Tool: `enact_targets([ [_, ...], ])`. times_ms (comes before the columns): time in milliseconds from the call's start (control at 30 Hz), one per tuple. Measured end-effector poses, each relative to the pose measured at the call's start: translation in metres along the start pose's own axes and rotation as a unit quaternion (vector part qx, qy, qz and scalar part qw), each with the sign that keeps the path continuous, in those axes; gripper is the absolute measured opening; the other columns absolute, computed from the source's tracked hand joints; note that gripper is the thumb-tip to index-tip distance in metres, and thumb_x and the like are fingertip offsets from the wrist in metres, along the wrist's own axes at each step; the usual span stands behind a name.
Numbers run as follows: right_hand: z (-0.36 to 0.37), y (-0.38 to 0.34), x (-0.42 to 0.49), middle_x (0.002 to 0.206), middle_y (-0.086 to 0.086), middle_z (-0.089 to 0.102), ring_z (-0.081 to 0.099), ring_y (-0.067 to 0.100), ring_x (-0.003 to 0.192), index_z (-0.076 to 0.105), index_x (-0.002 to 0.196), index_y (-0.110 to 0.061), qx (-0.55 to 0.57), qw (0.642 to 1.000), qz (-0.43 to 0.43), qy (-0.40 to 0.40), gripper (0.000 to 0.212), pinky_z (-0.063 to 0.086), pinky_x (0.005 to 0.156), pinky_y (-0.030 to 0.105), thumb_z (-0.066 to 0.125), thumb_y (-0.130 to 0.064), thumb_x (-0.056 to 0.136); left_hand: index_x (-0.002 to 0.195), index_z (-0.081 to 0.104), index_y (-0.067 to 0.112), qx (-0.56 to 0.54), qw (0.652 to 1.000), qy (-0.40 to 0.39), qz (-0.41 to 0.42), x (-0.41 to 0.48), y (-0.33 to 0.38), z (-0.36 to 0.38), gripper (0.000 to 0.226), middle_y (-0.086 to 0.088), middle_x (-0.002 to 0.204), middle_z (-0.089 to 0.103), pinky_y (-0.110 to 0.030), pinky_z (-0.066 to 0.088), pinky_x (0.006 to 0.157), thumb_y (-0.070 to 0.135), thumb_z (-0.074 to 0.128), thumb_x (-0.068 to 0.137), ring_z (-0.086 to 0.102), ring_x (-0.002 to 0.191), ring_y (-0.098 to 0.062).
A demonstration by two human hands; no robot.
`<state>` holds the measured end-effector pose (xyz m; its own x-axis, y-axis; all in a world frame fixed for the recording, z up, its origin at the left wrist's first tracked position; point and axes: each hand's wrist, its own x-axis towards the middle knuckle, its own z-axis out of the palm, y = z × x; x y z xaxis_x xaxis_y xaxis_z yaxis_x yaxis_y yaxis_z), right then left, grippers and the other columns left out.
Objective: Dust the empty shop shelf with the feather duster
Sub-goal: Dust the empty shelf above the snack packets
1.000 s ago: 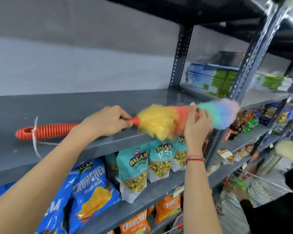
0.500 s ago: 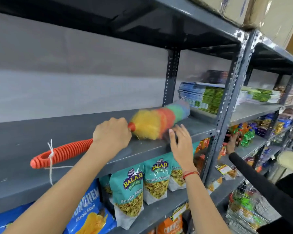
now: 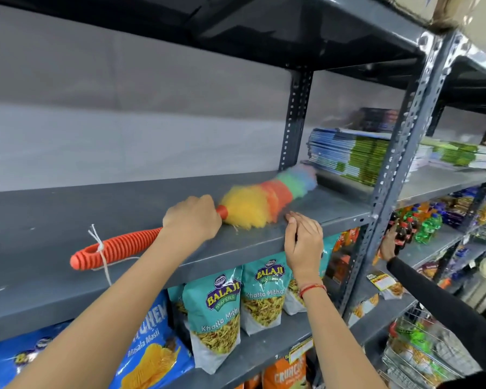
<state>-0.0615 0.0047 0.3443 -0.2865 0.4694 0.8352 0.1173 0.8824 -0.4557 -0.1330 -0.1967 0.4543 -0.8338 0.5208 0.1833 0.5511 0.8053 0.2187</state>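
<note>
On the grey shelf [image 3: 68, 214], bare from the left edge to the rear post, the duster [image 3: 197, 220] lies low across the board, its long axis running from lower left near the front lip up to the right toward the back corner. Its rainbow head [image 3: 267, 196] is blurred, with the pale tip beside the post and the yellow end close to the front edge. The orange ribbed handle [image 3: 118, 248] trails left, a white string knotted through its loop. The left hand [image 3: 192, 220] is clenched around the handle just behind the head, so the head lies to its right and further in. The right hand [image 3: 303, 242] rests loose on the front lip, fingers slack and holding nothing, just right of the yellow end. The left hand, I judge, will drive any coming sweep, probably leftward along the undusted board.
</note>
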Motion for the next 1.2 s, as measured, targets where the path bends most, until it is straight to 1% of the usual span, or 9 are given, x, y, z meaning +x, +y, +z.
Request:
enact_targets([
  [233, -0.002, 0.000, -0.001, 0.097, 0.016, 0.075, 0.067, 0.029, 0.096, 0.071, 0.094, 0.001, -0.004, 1.000, 0.000, -0.009, 0.046, 0.040, 0.094, 0.035, 0.034, -0.026, 0.094, 0.124, 0.053, 0.009, 0.081, 0.988, 0.065, -0.111, -0.037, -0.015, -0.009, 0.034, -0.015, 0.128, 0.056, -0.039, 0.044, 0.091, 0.021, 0.038, 0.096, 0.054, 0.119, -0.035],
  [433, -0.004, -0.002, 0.000, 0.099, 0.019, 0.074, 0.067, 0.031, 0.097, 0.069, 0.094, 0.004, -0.027, 0.999, -0.010, -0.017, 0.041, 0.038, 0.094, 0.035, 0.038, -0.022, 0.095, 0.107, 0.065, 0.011, 0.085, 0.971, 0.181, -0.127, -0.091, -0.044, -0.023, 0.031, -0.022, 0.106, 0.064, -0.037, 0.040, 0.070, 0.032, 0.047, 0.093, 0.061, 0.099, -0.044],
  [567, -0.003, -0.002, -0.002, 0.099, 0.022, 0.073, 0.066, 0.034, 0.098, 0.069, 0.095, 0.006, -0.026, 0.999, 0.003, -0.020, 0.032, 0.042, 0.094, 0.039, 0.044, -0.015, 0.094, 0.116, 0.064, 0.020, 0.005, 0.995, 0.068, -0.070, -0.075, -0.042, -0.017, 0.039, -0.020, 0.110, 0.064, -0.041, 0.046, 0.086, 0.042, 0.041, 0.094, 0.058, 0.103, -0.041],
  [700, 0.001, 0.001, -0.002, 0.096, 0.025, 0.073, 0.067, 0.036, 0.095, 0.068, 0.093, 0.008, -0.029, 1.000, -0.010, 0.005, 0.037, 0.039, 0.093, 0.038, 0.042, -0.017, 0.095, 0.093, 0.070, 0.005, -0.098, 0.994, -0.034, -0.037, -0.063, -0.076, -0.024, 0.040, -0.011, 0.064, 0.052, -0.032, 0.040, 0.066, 0.040, 0.049, 0.093, 0.047, 0.063, -0.025],
  [800, 0.002, 0.002, -0.001, 0.097, 0.024, 0.073, 0.066, 0.036, 0.095, 0.068, 0.093, 0.007, -0.022, 0.999, -0.019, 0.014, 0.046, 0.039, 0.093, 0.038, 0.035, -0.024, 0.095, 0.096, 0.069, -0.006, -0.139, 0.983, -0.038, -0.116, -0.063, -0.128, -0.040, 0.043, -0.013, 0.068, 0.048, -0.030, 0.032, 0.066, 0.034, 0.054, 0.092, 0.041, 0.065, -0.022],
  [900, 0.002, 0.002, -0.002, 0.098, 0.023, 0.073, 0.066, 0.036, 0.098, 0.068, 0.093, 0.007, -0.018, 1.000, -0.011, 0.014, 0.047, 0.043, 0.094, 0.044, 0.034, -0.025, 0.095, 0.108, 0.070, 0.018, 0.067, 0.976, 0.102, -0.182, -0.077, -0.176, -0.055, 0.039, -0.012, 0.080, 0.063, -0.035, 0.041, 0.068, 0.046, 0.049, 0.090, 0.060, 0.078, -0.033],
  [967, 0.003, -0.003, -0.005, 0.099, 0.023, 0.073, 0.065, 0.035, 0.102, 0.069, 0.093, 0.006, -0.026, 0.999, 0.001, 0.019, 0.047, 0.044, 0.097, 0.046, 0.035, -0.026, 0.096, 0.112, 0.067, 0.040, 0.127, 0.970, 0.170, -0.119, -0.087, -0.199, -0.063, 0.033, -0.002, 0.074, 0.061, -0.034, 0.042, 0.065, 0.050, 0.048, 0.088, 0.060, 0.075, -0.031],
  [1067, 0.009, -0.028, -0.016, 0.102, 0.022, 0.073, 0.062, 0.034, 0.111, 0.070, 0.093, 0.005, -0.022, 1.000, 0.003, 0.016, 0.048, 0.041, 0.102, 0.045, 0.036, -0.028, 0.096, 0.108, 0.063, 0.054, -0.002, 0.995, 0.094, -0.041, -0.097, -0.222, -0.076, 0.030, 0.007, 0.093, 0.072, -0.032, 0.042, 0.073, 0.057, 0.050, 0.081, 0.057, 0.083, -0.016],
  [1200, 0.023, -0.080, -0.035, 0.101, 0.017, 0.074, 0.065, 0.030, 0.108, 0.071, 0.091, 0.001, 0.013, 0.997, -0.073, 0.010, 0.045, 0.040, 0.102, 0.039, 0.038, -0.028, 0.096, 0.098, 0.061, 0.057, -0.123, 0.992, 0.003, 0.018, -0.107, -0.231, -0.082, 0.034, 0.018, 0.113, 0.067, -0.026, 0.048, 0.084, 0.070, 0.051, 0.069, 0.065, 0.100, -0.009],
])
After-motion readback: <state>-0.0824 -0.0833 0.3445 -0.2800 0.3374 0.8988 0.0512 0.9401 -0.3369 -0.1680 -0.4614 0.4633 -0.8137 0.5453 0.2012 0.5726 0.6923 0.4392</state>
